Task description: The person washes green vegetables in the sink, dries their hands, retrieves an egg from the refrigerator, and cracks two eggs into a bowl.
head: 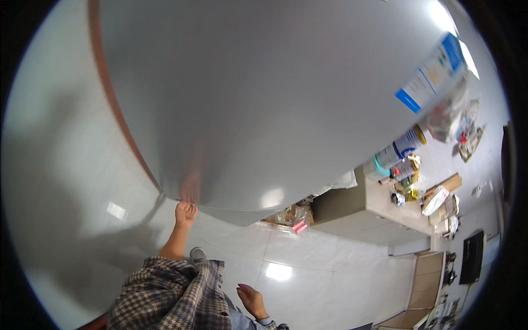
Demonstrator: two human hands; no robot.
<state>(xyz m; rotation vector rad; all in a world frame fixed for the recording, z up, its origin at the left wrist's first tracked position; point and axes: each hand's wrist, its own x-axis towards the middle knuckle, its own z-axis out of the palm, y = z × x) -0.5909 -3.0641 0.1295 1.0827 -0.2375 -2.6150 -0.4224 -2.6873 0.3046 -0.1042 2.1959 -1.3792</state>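
Observation:
A large glossy grey door panel [247, 103], probably of a refrigerator, fills the upper middle of the view and mirrors part of my hand. My left hand [186, 212] has its fingers curled at the panel's lower edge, near its left corner. The fingertips are partly hidden there. Lower down, my right hand [251, 301] hangs in front of my body over the floor. Its fingers are loosely bent and apart, and nothing shows in it.
A copper-brown strip [113, 99] borders the panel on the left, beside a pale wall [53, 136]. To the right stands a kitchen counter [373, 194] with cans, bottles and bags. Open cardboard with a pink item [300, 227] lies low by the cabinet [359, 225]. Glossy tiles [321, 264] cover the floor.

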